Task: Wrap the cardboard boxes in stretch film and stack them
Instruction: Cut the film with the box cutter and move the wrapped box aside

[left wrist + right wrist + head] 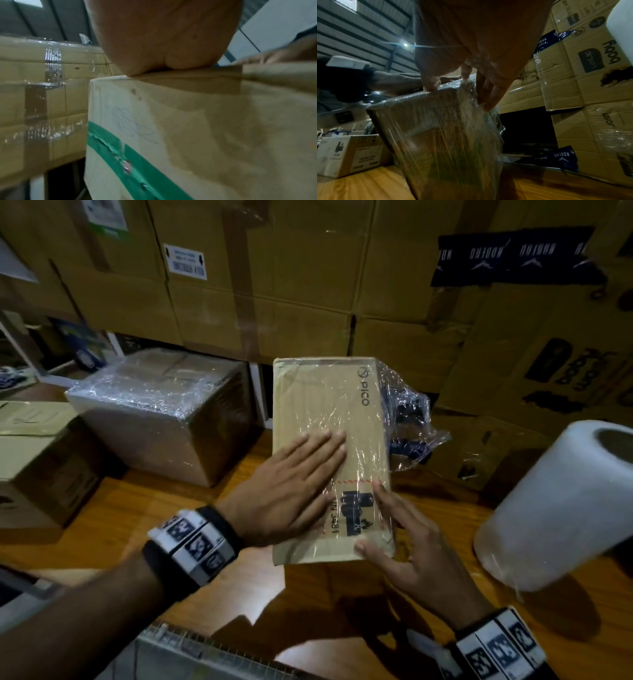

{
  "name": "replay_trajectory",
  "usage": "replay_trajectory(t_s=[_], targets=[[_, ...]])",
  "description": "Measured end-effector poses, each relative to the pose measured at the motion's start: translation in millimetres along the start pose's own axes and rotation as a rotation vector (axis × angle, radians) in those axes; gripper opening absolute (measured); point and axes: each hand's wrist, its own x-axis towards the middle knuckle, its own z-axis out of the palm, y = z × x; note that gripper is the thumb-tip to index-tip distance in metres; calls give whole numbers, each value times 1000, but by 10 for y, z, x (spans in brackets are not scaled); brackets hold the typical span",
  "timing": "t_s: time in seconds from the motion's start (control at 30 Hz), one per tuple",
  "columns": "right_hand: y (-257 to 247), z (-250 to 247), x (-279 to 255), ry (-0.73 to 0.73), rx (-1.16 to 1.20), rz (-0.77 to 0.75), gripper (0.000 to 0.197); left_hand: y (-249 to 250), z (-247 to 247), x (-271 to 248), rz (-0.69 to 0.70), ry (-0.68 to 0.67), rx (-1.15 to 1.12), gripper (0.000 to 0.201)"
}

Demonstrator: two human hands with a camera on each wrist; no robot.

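A tall PICO cardboard box [325, 398] stands on the wooden table [120, 508], partly covered in stretch film. A loose flap of film [411, 419] hangs off its far right side. My left hand [301, 481] lies flat on the box's top, fingers straight. My right hand [404, 542] rests on the near right corner, fingers spread. In the right wrist view its thumb sits on the top edge, and its fingers [489, 97] press film against the side of the box [440, 128]. The left wrist view shows my palm [163, 40] on the box [205, 121], which has green tape.
The white stretch-film roll [555, 508] lies at the right. A film-wrapped box [161, 409] stands at the back left, with an unwrapped box [37, 460] beside it. A wall of large cartons [308, 285] rises behind. A ridged white object [205, 655] sits at the near edge.
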Motion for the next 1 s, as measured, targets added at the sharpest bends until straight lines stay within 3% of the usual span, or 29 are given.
replay_trajectory(t_s=[0.13, 0.23, 0.3, 0.37, 0.43, 0.5, 0.57, 0.63, 0.7, 0.8, 0.9, 1.0], targets=[[9, 6, -67, 18, 4, -6, 90, 176, -7, -424, 141, -13, -207, 58], [-3, 2, -83, 19, 22, -4, 90, 103, -107, -324, 56, 138, -275, 55], [-5, -9, -73, 19, 20, -8, 90, 103, -120, -204, -53, 106, -145, 67], [3, -27, -64, 16, 10, -6, 90, 193, -39, -262, -33, 36, -79, 71], [10, -30, -56, 19, 15, -8, 90, 320, 27, -483, 34, 2, -172, 68], [10, -19, -59, 20, 32, -11, 90, 390, -40, -667, 74, 83, -314, 51], [8, -2, -60, 22, 26, -21, 87, 332, -117, -629, 4, 266, -349, 38], [-24, -10, -54, 41, -75, -33, 84, 192, -160, -433, -189, 300, -247, 65], [-93, -84, -12, 123, -275, -70, 78, 77, -117, -276, -295, 175, -139, 87], [-189, -207, 196, 253, -478, -193, 66, 62, 69, -320, -297, 106, -157, 83], [-253, -147, 472, 156, -582, -191, 76, 123, 105, -411, -286, 155, -202, 80], [-210, 57, 380, 75, -514, -188, 64, 181, 128, -406, -307, 210, -207, 80]])
